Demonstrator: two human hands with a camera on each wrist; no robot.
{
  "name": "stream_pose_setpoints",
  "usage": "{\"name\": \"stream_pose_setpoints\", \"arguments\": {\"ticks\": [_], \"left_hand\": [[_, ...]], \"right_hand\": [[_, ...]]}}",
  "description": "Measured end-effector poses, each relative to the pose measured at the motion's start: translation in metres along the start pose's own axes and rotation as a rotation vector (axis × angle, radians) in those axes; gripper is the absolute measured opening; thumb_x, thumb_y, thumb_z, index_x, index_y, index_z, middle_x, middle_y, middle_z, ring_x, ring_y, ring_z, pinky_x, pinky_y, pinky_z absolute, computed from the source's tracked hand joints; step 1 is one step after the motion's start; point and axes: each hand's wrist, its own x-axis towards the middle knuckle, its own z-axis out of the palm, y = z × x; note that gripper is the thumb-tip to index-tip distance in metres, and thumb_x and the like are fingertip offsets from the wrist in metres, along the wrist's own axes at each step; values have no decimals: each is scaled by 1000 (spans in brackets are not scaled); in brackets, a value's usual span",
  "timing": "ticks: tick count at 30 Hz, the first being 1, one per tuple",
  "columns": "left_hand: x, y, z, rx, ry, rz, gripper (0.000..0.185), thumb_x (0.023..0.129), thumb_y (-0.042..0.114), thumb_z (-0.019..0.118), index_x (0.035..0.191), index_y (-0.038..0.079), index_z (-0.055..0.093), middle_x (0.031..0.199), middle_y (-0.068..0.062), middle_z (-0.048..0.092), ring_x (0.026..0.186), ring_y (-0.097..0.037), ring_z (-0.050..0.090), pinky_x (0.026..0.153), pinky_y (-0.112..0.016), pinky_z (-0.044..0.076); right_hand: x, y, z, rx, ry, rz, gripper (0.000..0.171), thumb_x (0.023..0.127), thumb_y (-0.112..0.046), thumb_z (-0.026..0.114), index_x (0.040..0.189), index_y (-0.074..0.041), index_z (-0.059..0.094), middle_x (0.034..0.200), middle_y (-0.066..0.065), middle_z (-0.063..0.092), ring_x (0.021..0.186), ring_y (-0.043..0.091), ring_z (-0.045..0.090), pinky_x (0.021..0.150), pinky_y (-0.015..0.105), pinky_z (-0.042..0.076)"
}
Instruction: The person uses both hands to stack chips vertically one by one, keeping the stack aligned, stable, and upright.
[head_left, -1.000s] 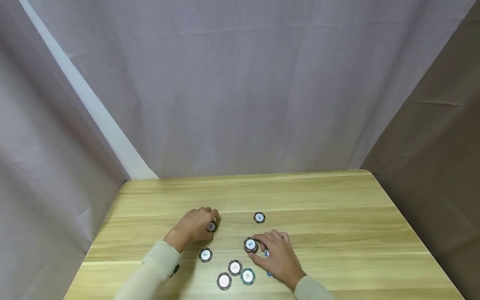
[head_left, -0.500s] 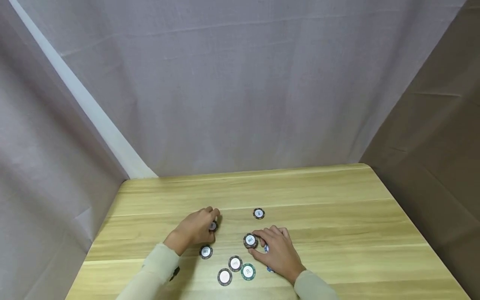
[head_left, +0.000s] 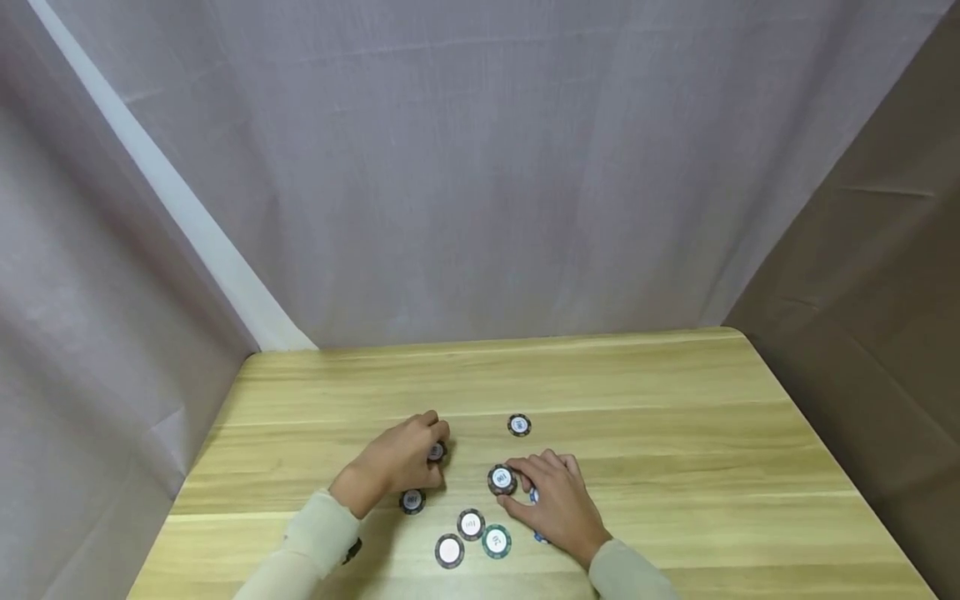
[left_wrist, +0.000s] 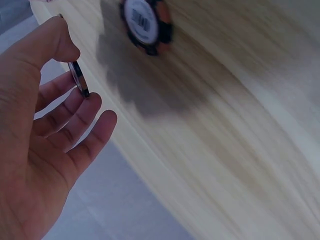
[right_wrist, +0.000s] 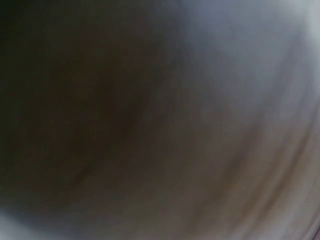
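My left hand [head_left: 401,458] pinches a black poker chip [head_left: 437,452] between thumb and fingers. In the left wrist view that chip [left_wrist: 78,79] shows edge-on at the fingertips. Just below this hand lies a black 100 chip [head_left: 412,501]. My right hand [head_left: 553,502] has thumb and index finger around the rim of a black 100 chip [head_left: 501,477], which looks thick like a small stack. Blue chips [head_left: 541,538] show partly from under the right hand. The right wrist view is dark and blurred.
Behind the hands lies another black chip [head_left: 519,425]. Nearer the front are a black 100 chip [head_left: 471,524], a pale-centred chip [head_left: 449,551] and a green 20 chip [head_left: 497,541]. A dark object [head_left: 352,550] shows beside the left sleeve. Grey curtains [head_left: 480,183] stand behind the wooden table [head_left: 675,417].
My left hand has shifted a little to the right, carrying its chip toward the right hand. The right hand keeps its hold in about the same place.
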Motion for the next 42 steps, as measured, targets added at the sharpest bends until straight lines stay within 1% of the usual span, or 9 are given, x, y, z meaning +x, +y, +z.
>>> {"name": "stream_pose_setpoints", "arguments": {"ticks": [4,8,15,18,22,27,33,38,42], "left_hand": [[4,8,-3,1,17,26,35,71,17,80,101,14,62,95,4,54,79,-10,52,69,-28,53],[6,15,-4,12,19,30,35,71,16,79,98,16,58,92,6,51,77,-10,50,67,-27,52],[12,27,-8,91,33,44,38,73,24,80,104,19,60,91,6,55,74,-10,53,66,-29,53],[13,31,-8,68,25,47,42,74,22,80,111,16,62,95,2,60,78,-11,57,69,-28,56],[16,38,-8,-4,26,51,53,74,18,81,124,10,64,106,-4,65,87,-14,64,78,-27,60],[21,46,-8,-63,22,44,64,75,16,80,135,9,61,113,-5,66,91,-12,63,80,-25,59],[27,57,-4,-93,32,68,66,77,19,81,138,8,60,111,-3,66,90,-9,61,80,-24,58],[32,63,4,-122,14,62,67,78,20,83,139,7,60,109,-2,66,88,-8,59,79,-22,57],[34,66,12,-118,14,55,67,78,21,85,139,7,60,109,-2,67,88,-8,61,79,-23,57]], "right_hand": [[2,-1,-1,-2,-2,-3,50,85,-59,81,123,-29,75,76,-26,44,82,1,40,86,31,33],[2,-2,-2,4,-20,7,50,85,-60,80,124,-29,75,76,-26,44,82,2,40,87,32,33],[0,-1,-2,-11,6,-4,50,85,-59,81,123,-28,75,75,-25,43,83,2,40,86,32,33],[0,-1,-2,-8,12,-12,50,85,-59,81,123,-27,76,75,-25,42,83,2,40,86,32,33],[0,-1,-1,-9,19,-18,48,84,-58,82,121,-27,75,75,-25,42,83,2,40,86,33,33],[1,-1,0,-17,36,-34,43,84,-57,82,114,-28,74,75,-25,43,83,1,40,86,32,33],[0,-1,-2,-22,3,-13,43,85,-58,80,116,-29,74,78,-26,45,84,1,41,88,32,35],[0,-2,-3,-23,-11,-6,44,85,-55,80,119,-27,75,78,-26,44,84,2,41,87,32,35],[1,-2,-4,-29,-13,-7,41,85,-52,81,116,-26,74,77,-24,45,83,2,40,86,32,35]]}}
